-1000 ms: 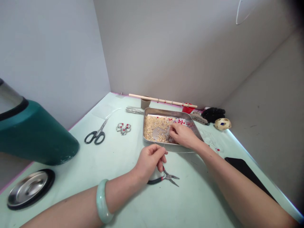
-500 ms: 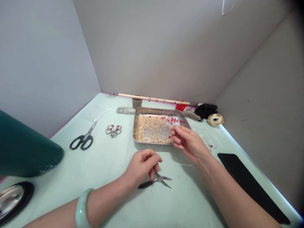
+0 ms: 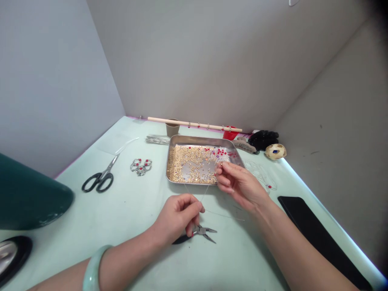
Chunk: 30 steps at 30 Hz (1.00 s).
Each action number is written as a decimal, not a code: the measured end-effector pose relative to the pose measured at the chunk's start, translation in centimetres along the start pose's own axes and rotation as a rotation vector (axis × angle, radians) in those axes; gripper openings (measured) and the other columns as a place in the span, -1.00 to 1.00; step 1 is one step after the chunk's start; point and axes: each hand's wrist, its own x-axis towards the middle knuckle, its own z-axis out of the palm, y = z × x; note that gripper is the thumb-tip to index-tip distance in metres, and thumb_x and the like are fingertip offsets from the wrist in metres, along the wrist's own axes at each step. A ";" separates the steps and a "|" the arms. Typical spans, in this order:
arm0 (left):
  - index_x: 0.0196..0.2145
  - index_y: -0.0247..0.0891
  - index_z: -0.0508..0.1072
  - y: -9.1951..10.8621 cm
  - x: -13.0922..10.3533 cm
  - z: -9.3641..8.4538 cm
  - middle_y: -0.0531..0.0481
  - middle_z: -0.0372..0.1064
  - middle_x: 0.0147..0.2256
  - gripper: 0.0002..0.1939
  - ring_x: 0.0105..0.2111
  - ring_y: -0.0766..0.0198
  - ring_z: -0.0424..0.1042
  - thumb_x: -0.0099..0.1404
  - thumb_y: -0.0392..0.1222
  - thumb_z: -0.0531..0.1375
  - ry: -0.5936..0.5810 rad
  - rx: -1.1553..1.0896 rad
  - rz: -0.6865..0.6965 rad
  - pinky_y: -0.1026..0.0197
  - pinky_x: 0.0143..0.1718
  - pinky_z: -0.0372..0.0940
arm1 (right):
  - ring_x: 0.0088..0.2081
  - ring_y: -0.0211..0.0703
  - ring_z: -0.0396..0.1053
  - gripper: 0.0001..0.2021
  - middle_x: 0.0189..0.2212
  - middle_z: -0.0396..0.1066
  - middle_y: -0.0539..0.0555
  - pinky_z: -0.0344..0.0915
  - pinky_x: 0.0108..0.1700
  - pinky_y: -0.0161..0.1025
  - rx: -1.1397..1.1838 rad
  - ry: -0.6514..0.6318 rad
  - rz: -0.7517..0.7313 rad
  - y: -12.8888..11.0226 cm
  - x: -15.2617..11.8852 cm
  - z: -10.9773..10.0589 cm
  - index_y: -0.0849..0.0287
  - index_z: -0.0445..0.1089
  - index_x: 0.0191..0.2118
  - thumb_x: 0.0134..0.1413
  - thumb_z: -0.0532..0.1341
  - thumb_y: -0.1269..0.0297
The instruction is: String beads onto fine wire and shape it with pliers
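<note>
My left hand (image 3: 181, 213) is closed in a pinch on a thin, pale wire (image 3: 205, 195). One length of it rises toward the tray, and another trails right over the table. My right hand (image 3: 238, 182) hovers at the tray's front right corner, thumb and forefinger pressed together. A tiny brownish speck shows at those fingertips, too small to name. Behind both hands sits a metal tray (image 3: 169, 180) holding many small gold beads (image 3: 178, 161), with red beads (image 3: 220, 152) and clear ones toward the right. Pliers (image 3: 203, 231) with spread jaws lie under my left hand, their handles partly hidden.
Black-handled scissors (image 3: 101, 178) and a beaded wire piece (image 3: 141, 166) lie on the left. A dark green cylinder (image 3: 30, 194) stands at the left edge. Behind the tray are a wooden stick (image 3: 178, 122), a brown cup (image 3: 172, 129) and a red cup (image 3: 230, 133). A black strip (image 3: 318, 238) lies right.
My left hand has shifted slightly left and down with the wire, whose loose end now shows more across the table. My right hand stays pinched near the tray. The view has turned a little.
</note>
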 end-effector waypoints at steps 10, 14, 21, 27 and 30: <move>-0.50 -0.32 0.35 -0.1 0.0 -0.2 0.14 0.26 -0.69 -0.78 -0.80 0.51 0.15 0.15 -0.10 0.15 -0.012 -0.035 -0.005 0.38 -0.68 0.03 | -0.60 -0.46 0.06 -0.88 -0.45 0.27 -0.02 -0.06 -0.66 -0.45 -0.003 -0.014 -0.001 0.2 0.0 0.0 0.24 0.39 -0.43 0.02 0.29 0.31; -0.51 -0.32 0.35 -0.1 -0.1 -0.2 0.14 0.26 -0.69 -0.79 -0.81 0.51 0.15 0.15 -0.11 0.16 -0.015 -0.040 -0.013 0.38 -0.69 0.02 | -0.59 -0.45 0.08 -0.90 -0.45 0.27 -0.02 -0.05 -0.66 -0.46 -0.008 -0.013 -0.009 0.2 -0.1 0.0 0.23 0.40 -0.42 0.03 0.29 0.33; -0.51 -0.32 0.35 0.0 -0.1 -0.2 0.15 0.25 -0.71 -0.79 -0.81 0.51 0.13 0.16 -0.12 0.15 -0.009 -0.052 -0.020 0.36 -0.67 0.01 | -0.60 -0.43 0.08 -0.83 -0.52 0.27 -0.02 -0.07 -0.67 -0.45 -0.135 -0.026 -0.078 0.5 -0.2 0.1 0.21 0.38 -0.43 0.10 0.25 0.24; -0.51 -0.32 0.35 0.1 -0.2 -0.2 0.15 0.24 -0.70 -0.77 -0.80 0.52 0.13 0.16 -0.09 0.16 -0.005 -0.075 -0.013 0.35 -0.65 0.01 | -0.64 -0.39 0.09 -0.81 -0.65 0.23 -0.08 -0.05 -0.65 -0.41 -0.349 0.062 -0.203 0.8 -0.3 0.0 0.17 0.36 -0.41 0.14 0.21 0.18; -0.50 -0.32 0.35 0.1 -0.1 -0.2 0.15 0.24 -0.69 -0.76 -0.80 0.51 0.13 0.15 -0.07 0.17 -0.003 -0.054 -0.011 0.36 -0.67 0.01 | -0.62 -0.36 0.10 -0.79 -0.65 0.22 -0.09 0.00 -0.61 -0.38 -0.508 0.098 -0.306 0.8 -0.2 -0.1 0.15 0.35 -0.41 0.17 0.17 0.15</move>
